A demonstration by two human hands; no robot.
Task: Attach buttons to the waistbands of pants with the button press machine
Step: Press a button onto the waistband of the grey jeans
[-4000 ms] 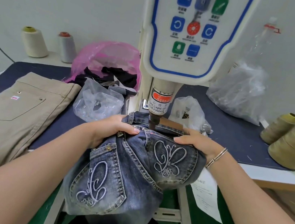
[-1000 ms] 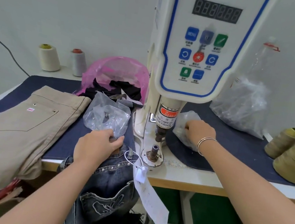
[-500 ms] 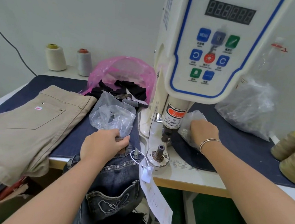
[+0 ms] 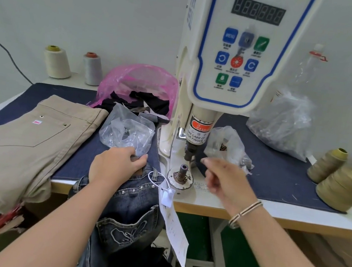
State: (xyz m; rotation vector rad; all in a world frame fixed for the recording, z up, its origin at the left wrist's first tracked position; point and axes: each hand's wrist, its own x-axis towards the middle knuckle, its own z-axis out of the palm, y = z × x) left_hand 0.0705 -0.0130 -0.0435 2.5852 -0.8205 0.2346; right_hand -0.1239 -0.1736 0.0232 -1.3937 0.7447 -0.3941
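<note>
The denim jeans (image 4: 136, 198) hang over the table's front edge, just left of the lower die (image 4: 182, 172) of the button press machine (image 4: 234, 51); only the waistband lies on the table top. The left hand (image 4: 116, 165) rests on that waistband, fingers curled and pinching the cloth at its upper edge. A paper hang tag (image 4: 174, 230) dangles from the jeans below the die.

The right hand (image 4: 223, 178) is just right of the die, blurred, fingertips drawn together as if pinching something small; whether a button part sits between them cannot be told. Behind it, right of the machine's ram (image 4: 190, 152), lies a small clear bag (image 4: 227, 145), presumably of button parts.

Judgement: the loading step is in hand. The die post appears bare, so the next move calls for seating a part on the post, then drawing the waistband over it before pressing.

Room is tight between ram and die, and fingers should be clear of that gap. Left of the die, another clear bag (image 4: 128, 131) and folded khaki pants (image 4: 31, 142) crowd the navy mat (image 4: 277, 177); the front strip right of the die is open.
</note>
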